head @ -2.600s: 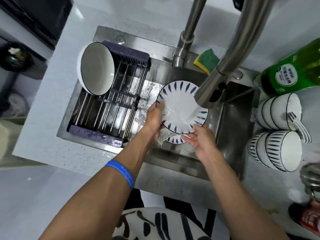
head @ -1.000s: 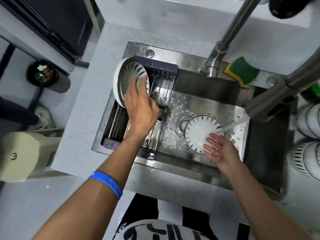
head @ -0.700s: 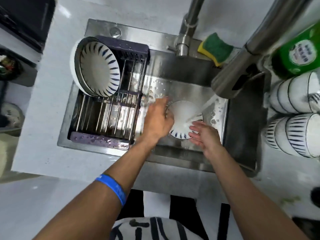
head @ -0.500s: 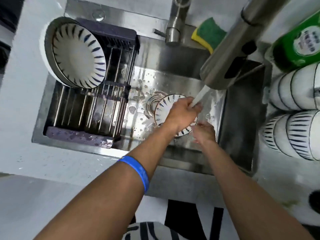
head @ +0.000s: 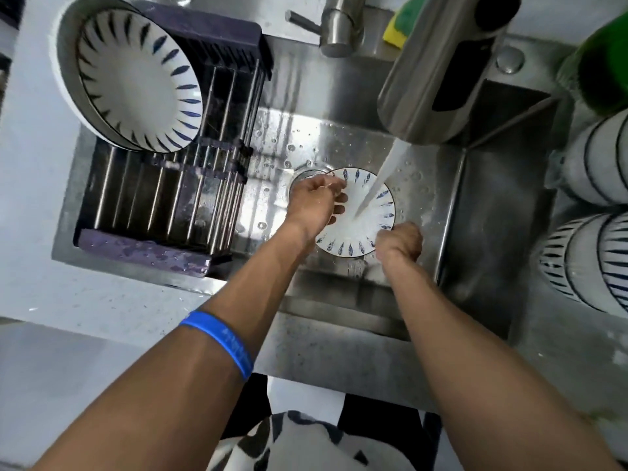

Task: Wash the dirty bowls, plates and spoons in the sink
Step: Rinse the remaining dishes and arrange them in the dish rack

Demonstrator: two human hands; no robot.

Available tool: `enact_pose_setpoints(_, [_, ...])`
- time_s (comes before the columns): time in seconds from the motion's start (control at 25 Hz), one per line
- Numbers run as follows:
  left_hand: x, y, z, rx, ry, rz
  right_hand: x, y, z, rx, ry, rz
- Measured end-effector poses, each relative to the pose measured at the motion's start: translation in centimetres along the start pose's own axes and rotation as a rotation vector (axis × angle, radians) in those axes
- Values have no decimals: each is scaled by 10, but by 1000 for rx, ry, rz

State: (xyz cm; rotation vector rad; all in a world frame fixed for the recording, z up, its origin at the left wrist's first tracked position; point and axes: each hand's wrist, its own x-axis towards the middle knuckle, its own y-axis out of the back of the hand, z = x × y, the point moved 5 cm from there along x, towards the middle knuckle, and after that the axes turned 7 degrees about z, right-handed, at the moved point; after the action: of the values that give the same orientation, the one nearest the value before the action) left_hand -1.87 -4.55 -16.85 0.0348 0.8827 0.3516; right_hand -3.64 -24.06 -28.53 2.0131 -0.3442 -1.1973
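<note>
While water [head: 380, 178] runs down from the tap head [head: 438, 69], a small plate [head: 365, 215] with blue dashes round its rim is held low in the sink [head: 441, 212], just beside the drain [head: 306, 175]. The plate's left edge is gripped by the left hand [head: 314, 203], whose fingers are curled over the rim and lie on the white face. Its near right edge is clamped in the right hand [head: 401, 241], closed like a fist round the rim. The stream lands on the plate's middle, between the two hands.

Much of the upper view is blocked by the large tap head, which hangs over the sink's far right part and hides most of a yellow and green sponge [head: 402, 20] lying behind it on the ledge near the tap base [head: 339, 28]. The left half of the sink is filled by a dark drying rack [head: 190, 171] with metal bars; a patterned plate [head: 136, 90] is stood tilted at its far left end, nested in front of a larger white dish [head: 59, 76]. To the right, on the counter [head: 560, 351], striped bowls [head: 584, 256] are seen lying on their sides, with a green bottle [head: 598, 69] beyond them. A blue wristband [head: 221, 338] is worn on the left forearm.
</note>
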Motion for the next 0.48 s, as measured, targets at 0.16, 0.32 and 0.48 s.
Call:
enact_pose_setpoints(0.16, [-7, 19, -19, -22, 47, 90, -23, 9, -12, 171, -49, -43])
enact_pose_setpoints(0.32, [-15, 42, -38, -59, 116, 154, -42, 11, -5, 355, -121, -226])
enact_pose_setpoints(0.48, [-30, 61, -25, 8, 95, 232, -77, 37, -19, 495, -28, -165])
